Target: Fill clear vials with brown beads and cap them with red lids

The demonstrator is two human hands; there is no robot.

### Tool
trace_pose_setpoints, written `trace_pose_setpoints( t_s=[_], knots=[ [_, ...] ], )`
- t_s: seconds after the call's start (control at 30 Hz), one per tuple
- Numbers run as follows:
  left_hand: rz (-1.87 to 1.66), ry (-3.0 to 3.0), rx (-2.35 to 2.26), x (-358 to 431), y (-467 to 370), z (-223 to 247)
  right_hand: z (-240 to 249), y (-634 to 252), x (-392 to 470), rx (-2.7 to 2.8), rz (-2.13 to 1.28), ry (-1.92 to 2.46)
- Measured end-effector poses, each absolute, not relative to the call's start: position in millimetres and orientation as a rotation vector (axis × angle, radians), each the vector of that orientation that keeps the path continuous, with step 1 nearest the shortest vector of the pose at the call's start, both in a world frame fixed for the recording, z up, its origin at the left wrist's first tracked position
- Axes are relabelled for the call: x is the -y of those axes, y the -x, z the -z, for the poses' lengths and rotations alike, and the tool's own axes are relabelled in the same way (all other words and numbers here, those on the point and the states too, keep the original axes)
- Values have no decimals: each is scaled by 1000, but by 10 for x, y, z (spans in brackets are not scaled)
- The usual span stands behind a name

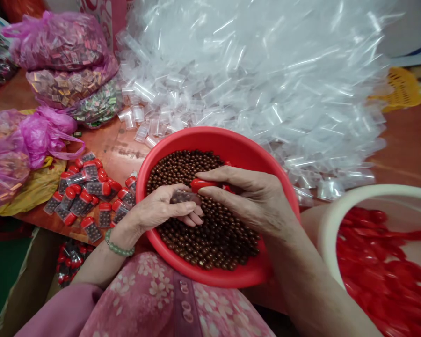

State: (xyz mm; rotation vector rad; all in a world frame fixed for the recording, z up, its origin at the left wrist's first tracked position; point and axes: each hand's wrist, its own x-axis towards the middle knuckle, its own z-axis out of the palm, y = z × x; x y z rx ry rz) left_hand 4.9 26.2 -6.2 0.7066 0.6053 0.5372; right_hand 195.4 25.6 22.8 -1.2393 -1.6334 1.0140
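My left hand [168, 206] is closed around a small clear plastic container [183, 197] with dark balls inside, held over the red basin [210, 135]. Between the thumb and fingers of my right hand [247, 194] is a red plastic cap [204, 184], right at the container's open end. Whether cap and container touch, I cannot tell. Beneath both hands, shiny brown chocolate balls [214, 250] fill much of the basin. Something red also shows behind my right fingers, partly hidden.
Filled, red-capped containers [91, 182] lie in a heap left of the basin. Behind it rises a big pile of clear empty containers [252, 84]. A white tub [368, 194] of red caps [382, 267] stands at right. Pink bags [63, 47] sit at left; a cardboard box [26, 276] is below.
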Motion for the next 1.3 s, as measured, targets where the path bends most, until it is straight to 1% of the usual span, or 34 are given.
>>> trace_pose_setpoints(
  t_s=[0.2,0.43,0.7,0.87,0.93,1.1,1.2,1.3],
  knots=[
    [-555,-694,-633,-269,-42,6,-207,-2025,-238,1498,-1004,1344],
    [-574,-676,-650,-283,-43,40,-257,-1805,-219,1295,-1027,1339],
    [-607,-729,-585,-256,-54,115,-204,-1590,-157,1367,-1087,1265],
    [-576,-709,-559,-243,-60,121,-136,-1594,-135,1373,-1045,1326],
    [-543,-698,-548,-238,-55,115,-114,-1637,-135,1499,-962,1322],
    [-592,-673,-546,-242,-49,116,-69,-1733,-150,2100,-642,1175],
    [-628,-642,-536,-254,-65,129,-50,-1714,-150,2314,-369,1123],
    [-661,-600,-553,-263,-87,133,-39,-1669,-156,2399,-79,1120]
  ],
)
